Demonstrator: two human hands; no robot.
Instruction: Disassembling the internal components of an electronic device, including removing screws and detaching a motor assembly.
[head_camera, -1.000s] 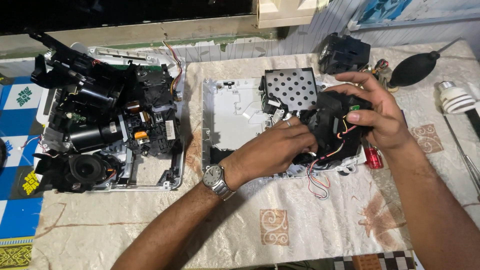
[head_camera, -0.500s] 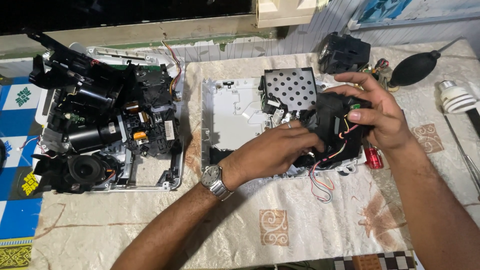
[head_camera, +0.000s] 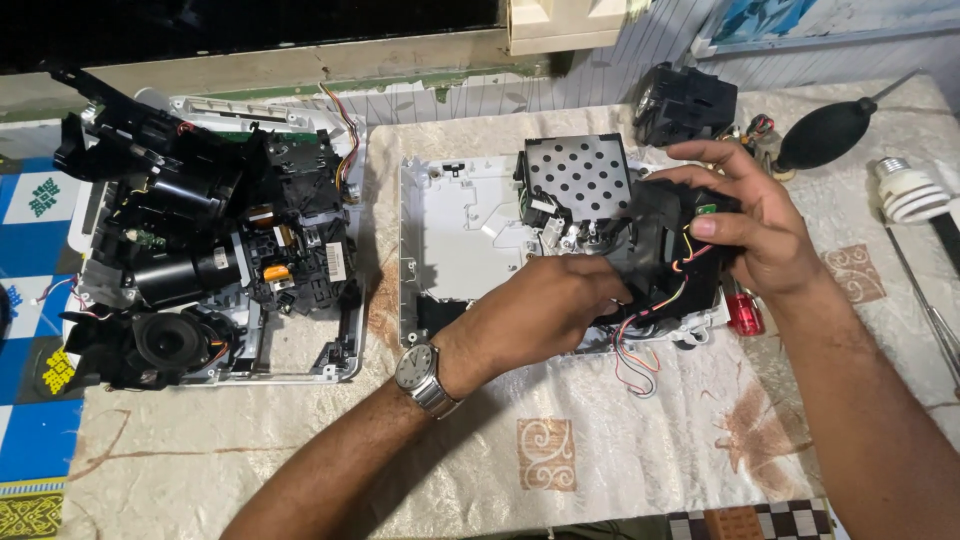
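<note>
While both hands work at the centre of the table, the head view shows little change from the pictures a moment ago: hands and parts sit in nearly the same places, so the work appears to be held at one spot.

Item 1: black plastic fan housing with red, yellow and black wires (head_camera: 670, 255), resting on the right part of the white plastic case shell (head_camera: 450, 230), beside the black perforated metal cover (head_camera: 577, 177).
Item 2: right hand (head_camera: 745, 230), fingers curled over the top and right edge of the housing, gripping it.
Item 3: left hand (head_camera: 540, 315), steel wristwatch at the wrist, fingers tucked under the housing's left side; whether they pinch anything cannot be told.

Surroundings:
- dismantled black optical assembly in a second white tray (head_camera: 200, 250), well apart to the left.
- small black boxy module (head_camera: 690, 100), behind the right hand.
- black rubber air-blower bulb (head_camera: 830, 130), far right.
- white spiral lamp bulb (head_camera: 910, 190), at the right edge.
- red cylindrical piece (head_camera: 743, 312), just under the right wrist.
- cream patterned tablecloth (head_camera: 600, 450).

Obstruction: loose wires trail from the housing toward the table's front edge, and the left hand hides the joint beneath.
</note>
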